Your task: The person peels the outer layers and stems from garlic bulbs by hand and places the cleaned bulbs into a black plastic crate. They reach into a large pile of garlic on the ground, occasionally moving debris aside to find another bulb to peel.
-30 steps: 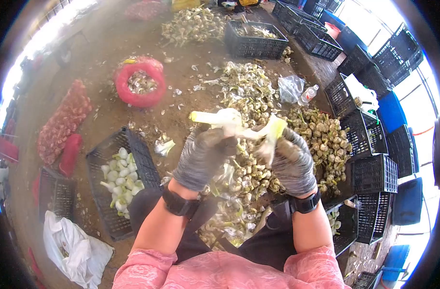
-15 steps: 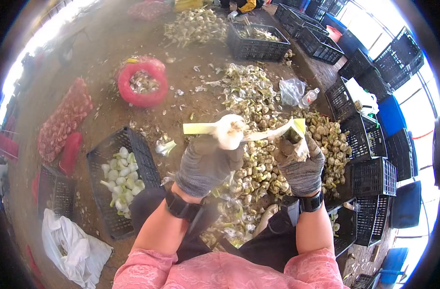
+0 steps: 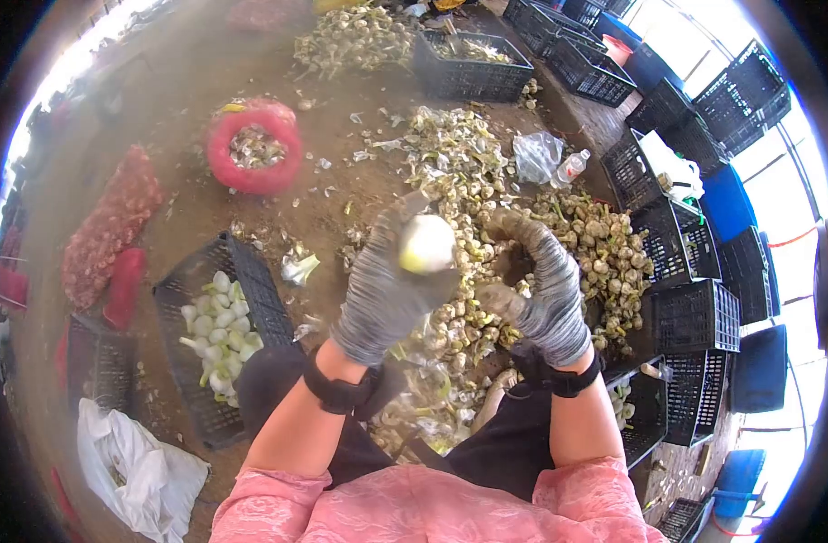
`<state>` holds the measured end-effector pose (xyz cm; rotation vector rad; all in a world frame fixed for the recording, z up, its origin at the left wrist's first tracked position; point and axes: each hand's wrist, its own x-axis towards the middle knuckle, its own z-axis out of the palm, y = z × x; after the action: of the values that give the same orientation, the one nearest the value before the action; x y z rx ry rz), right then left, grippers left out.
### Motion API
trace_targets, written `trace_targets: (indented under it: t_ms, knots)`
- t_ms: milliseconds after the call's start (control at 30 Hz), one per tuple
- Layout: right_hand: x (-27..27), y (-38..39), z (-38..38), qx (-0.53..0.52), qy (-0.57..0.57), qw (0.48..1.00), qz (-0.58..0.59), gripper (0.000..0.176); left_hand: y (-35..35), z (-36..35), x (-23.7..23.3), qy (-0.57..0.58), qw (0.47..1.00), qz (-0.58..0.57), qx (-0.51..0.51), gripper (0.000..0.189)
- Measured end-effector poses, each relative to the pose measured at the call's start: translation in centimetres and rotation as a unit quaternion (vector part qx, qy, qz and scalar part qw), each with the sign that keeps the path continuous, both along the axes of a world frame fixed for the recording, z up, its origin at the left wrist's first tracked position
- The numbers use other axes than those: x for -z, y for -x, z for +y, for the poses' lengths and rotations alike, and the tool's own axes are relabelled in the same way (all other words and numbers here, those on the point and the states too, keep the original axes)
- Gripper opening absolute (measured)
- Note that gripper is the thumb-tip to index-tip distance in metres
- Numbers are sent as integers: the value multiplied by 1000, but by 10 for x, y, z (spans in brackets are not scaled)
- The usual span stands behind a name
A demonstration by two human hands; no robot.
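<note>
A peeled white garlic bulb [image 3: 426,244] rests in my left hand [image 3: 391,285], which wears a grey striped glove and has its fingers around the bulb. To the right, my right hand [image 3: 545,285], gloved the same way, is held with thumb and fingers apart in a curve and nothing visible between them. Below both hands lies a heap of untrimmed garlic bulbs [image 3: 608,258] with loose skins [image 3: 454,149]. At the left stands a black crate [image 3: 273,294] holding peeled white bulbs [image 3: 219,326].
A pink mesh bag [image 3: 282,167] with scraps stands ahead, and a full mesh bag [image 3: 110,226] lies left. Black crates [image 3: 699,317] line the right side. A plastic bottle [image 3: 572,167], a black crate [image 3: 473,80] and a white sack [image 3: 142,471] are also around.
The stalk and peel strip between my hands are gone from them. My right hand has opened and moved slightly left. The bulb in my left hand has turned, and the view has shifted slightly.
</note>
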<state>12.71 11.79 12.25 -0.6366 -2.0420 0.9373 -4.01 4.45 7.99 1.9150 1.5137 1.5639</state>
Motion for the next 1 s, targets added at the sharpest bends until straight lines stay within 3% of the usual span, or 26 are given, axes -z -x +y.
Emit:
trace_targets:
  t_ms: [67,100,133,167,200,233,267,333,367,400,433,600,667,800,867,1000]
  knots:
    - [-7,9,-9,-19,-7,999,-32,65,-16,1,-9,44,978,-206,0,58]
    - [-4,13,-11,-16,-44,997,-60,63,-19,1,-9,53,957,-278,66,68]
    - [0,16,-11,-14,-82,993,-89,62,-21,0,-8,56,956,-278,68,68]
    - [5,20,-8,-9,-151,985,-80,50,-22,-1,-8,50,954,-284,78,66]
    - [11,19,-5,-9,-151,985,-80,50,-23,-1,-9,43,952,-289,87,63]
    - [16,19,-2,-20,-100,994,-28,44,-24,0,-16,67,781,-577,229,60]
    - [17,20,-1,-31,-49,998,24,38,-24,0,-16,65,781,-577,230,60]
    - [14,17,-2,-27,-14,999,27,34,-18,-3,-14,80,928,-348,106,57]
    - [15,16,0,-22,10,999,39,34,-14,-1,-7,91,943,-311,76,67]
    - [16,15,-1,-18,36,998,49,34,-15,-2,-7,91,943,-311,75,67]
    - [17,15,-4,-29,147,985,85,34,-17,-5,-9,88,945,-310,53,66]
    - [20,11,-4,-31,136,986,96,34,-20,-4,-7,59,927,-368,39,60]
    - [17,10,-6,-57,308,936,162,33,-16,-4,-11,49,929,-362,60,53]
    - [12,9,-6,-83,323,931,151,33,-6,-7,-4,68,936,-341,50,45]
    - [14,9,-5,-75,292,943,143,33,-7,-8,-9,129,919,-369,45,43]
    - [16,9,-3,-46,250,958,133,33,-18,-4,-8,80,883,-457,67,43]
